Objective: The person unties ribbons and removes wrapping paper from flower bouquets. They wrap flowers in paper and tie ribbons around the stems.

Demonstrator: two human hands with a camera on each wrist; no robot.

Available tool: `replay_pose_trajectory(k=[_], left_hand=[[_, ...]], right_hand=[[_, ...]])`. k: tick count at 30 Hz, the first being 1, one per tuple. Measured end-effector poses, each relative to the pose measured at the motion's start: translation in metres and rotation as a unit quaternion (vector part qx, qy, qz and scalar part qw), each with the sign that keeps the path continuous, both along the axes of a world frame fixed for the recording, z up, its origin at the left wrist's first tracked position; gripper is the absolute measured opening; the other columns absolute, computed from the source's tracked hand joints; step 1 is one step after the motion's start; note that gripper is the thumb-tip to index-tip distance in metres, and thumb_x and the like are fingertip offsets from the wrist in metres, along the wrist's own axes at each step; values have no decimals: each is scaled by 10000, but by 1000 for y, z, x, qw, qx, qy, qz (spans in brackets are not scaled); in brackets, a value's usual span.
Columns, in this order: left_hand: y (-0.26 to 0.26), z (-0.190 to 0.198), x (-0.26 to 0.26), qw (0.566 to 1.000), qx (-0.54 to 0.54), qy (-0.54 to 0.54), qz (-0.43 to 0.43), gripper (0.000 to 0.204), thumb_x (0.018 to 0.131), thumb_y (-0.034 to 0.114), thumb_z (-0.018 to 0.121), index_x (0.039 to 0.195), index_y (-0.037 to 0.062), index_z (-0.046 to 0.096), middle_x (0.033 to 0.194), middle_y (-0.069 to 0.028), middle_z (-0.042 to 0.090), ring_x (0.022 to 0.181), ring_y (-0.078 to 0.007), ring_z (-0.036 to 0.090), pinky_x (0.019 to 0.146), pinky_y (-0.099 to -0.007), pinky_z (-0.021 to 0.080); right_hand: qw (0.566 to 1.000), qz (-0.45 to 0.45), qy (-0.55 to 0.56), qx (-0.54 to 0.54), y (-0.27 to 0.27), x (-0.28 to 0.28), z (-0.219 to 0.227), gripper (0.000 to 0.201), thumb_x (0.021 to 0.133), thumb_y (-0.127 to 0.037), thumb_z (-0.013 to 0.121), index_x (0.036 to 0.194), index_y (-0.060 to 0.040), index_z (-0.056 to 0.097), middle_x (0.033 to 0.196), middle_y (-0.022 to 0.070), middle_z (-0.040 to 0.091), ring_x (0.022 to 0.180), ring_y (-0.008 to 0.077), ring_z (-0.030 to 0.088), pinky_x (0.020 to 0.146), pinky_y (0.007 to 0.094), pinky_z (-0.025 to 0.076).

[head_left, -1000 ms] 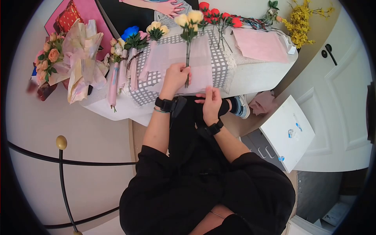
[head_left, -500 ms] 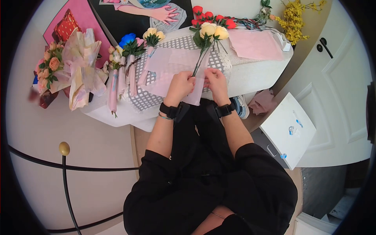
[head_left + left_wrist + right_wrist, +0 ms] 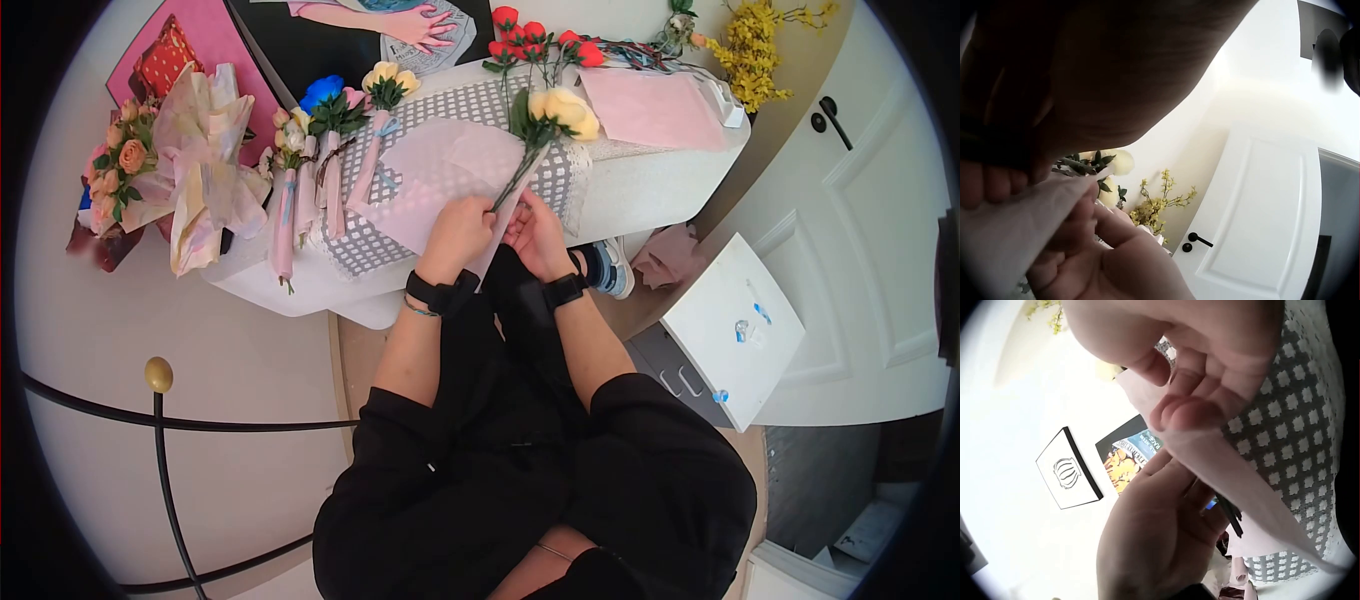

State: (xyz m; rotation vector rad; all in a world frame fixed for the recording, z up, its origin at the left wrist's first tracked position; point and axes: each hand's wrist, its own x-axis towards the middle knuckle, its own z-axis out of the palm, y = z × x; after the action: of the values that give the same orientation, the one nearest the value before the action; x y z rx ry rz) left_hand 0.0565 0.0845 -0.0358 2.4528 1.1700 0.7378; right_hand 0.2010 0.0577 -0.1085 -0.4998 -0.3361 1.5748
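My left hand grips the dark stems of a small bunch of cream artificial roses. The bunch leans to the right, blooms away from me. Under it lies a sheet of thin pink wrapping paper, its right side lifted along the stems. Just right of the left hand, my right hand pinches the paper's raised edge between thumb and fingers. In the right wrist view, that folded edge runs from the right fingertips down past the stem ends.
Several wrapped flowers, one with a blue bloom, lie left on the checked cloth. A larger bouquet stands at far left. Red roses and pink paper sheets are at the back right. A white cabinet stands right.
The right hand has come up to the paper and taken hold of its edge, folding it up beside the stems. The rose bunch has tilted from upright to the right.
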Motion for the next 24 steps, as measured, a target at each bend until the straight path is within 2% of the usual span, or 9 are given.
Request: replay_pose_trajectory(k=[4, 8, 12, 15, 17, 18, 19, 21, 24], left_hand=[[-14, 3, -9, 997, -16, 4, -71, 143, 793, 72, 546, 855, -4, 650, 774, -237, 608, 747, -412, 588, 670, -443, 461], [-29, 5, -24, 987, -44, -27, -149, 173, 795, 41, 543, 920, 15, 660, 786, -240, 604, 757, -413, 583, 670, -431, 462], [-41, 4, -38, 989, -52, -6, -137, 185, 821, 35, 539, 968, 13, 651, 773, -217, 612, 714, -375, 601, 661, -398, 467], [-53, 1, -43, 985, -95, -110, -92, 234, 834, 53, 581, 1059, 7, 625, 827, -159, 637, 717, -297, 612, 688, -357, 480], [-62, -4, -50, 962, 1, -272, 9, 338, 823, 72, 637, 1150, 6, 584, 956, -116, 629, 819, -239, 603, 769, -332, 479], [-67, -5, -58, 963, 35, -264, 39, 405, 792, 85, 694, 1168, 15, 563, 1063, -121, 586, 939, -252, 577, 852, -337, 459], [-75, -7, -61, 963, 34, -264, 40, 405, 792, 85, 694, 1168, 15, 563, 1063, -121, 586, 939, -252, 577, 852, -337, 459], [-89, -12, -61, 940, 238, -224, 96, 429, 770, 107, 732, 1156, 34, 560, 1029, -123, 565, 962, -276, 564, 833, -344, 456], [-91, -32, -60, 932, 188, -283, 123, 243, 776, 53, 715, 997, 13, 622, 990, -113, 556, 909, -261, 551, 819, -333, 447]], right_hand=[[997, -23, -75, 15, -2, 2, 8, 198, 929, -271, 562, 919, -74, 564, 646, 39, 568, 552, 130, 529, 467, 260, 399], [983, 42, -171, 46, -10, 12, 18, 222, 928, -285, 580, 822, -90, 562, 617, -2, 515, 496, 97, 453, 422, 244, 316], [962, 42, -268, 32, -17, 9, 41, 307, 947, -344, 553, 770, -94, 557, 601, -20, 473, 489, 84, 402, 431, 244, 287], [970, 7, -240, 31, -20, 5, 51, 365, 964, -414, 503, 791, -96, 551, 605, -25, 459, 488, 80, 373, 439, 232, 281], [976, -24, -211, 58, -27, 6, 66, 396, 967, -446, 477, 798, -95, 551, 599, -29, 442, 489, 80, 362, 442, 232, 276], [979, -57, -180, 83, -29, 7, 71, 429, 969, -478, 450, 804, -95, 551, 593, -34, 425, 490, 79, 350, 446, 232, 272], [979, -55, -180, 83, -30, 9, 71, 429, 969, -478, 450, 804, -95, 551, 593, -34, 425, 490, 79, 350, 446, 232, 272], [988, -53, -114, 86, -31, 13, 71, 477, 982, -489, 404, 952, -51, 591, 589, -46, 376, 506, 65, 338, 448, 229, 277], [988, -43, -121, 84, -35, 9, 72, 505, 982, -505, 386, 952, -46, 594, 579, -49, 345, 516, 68, 334, 461, 230, 279]])
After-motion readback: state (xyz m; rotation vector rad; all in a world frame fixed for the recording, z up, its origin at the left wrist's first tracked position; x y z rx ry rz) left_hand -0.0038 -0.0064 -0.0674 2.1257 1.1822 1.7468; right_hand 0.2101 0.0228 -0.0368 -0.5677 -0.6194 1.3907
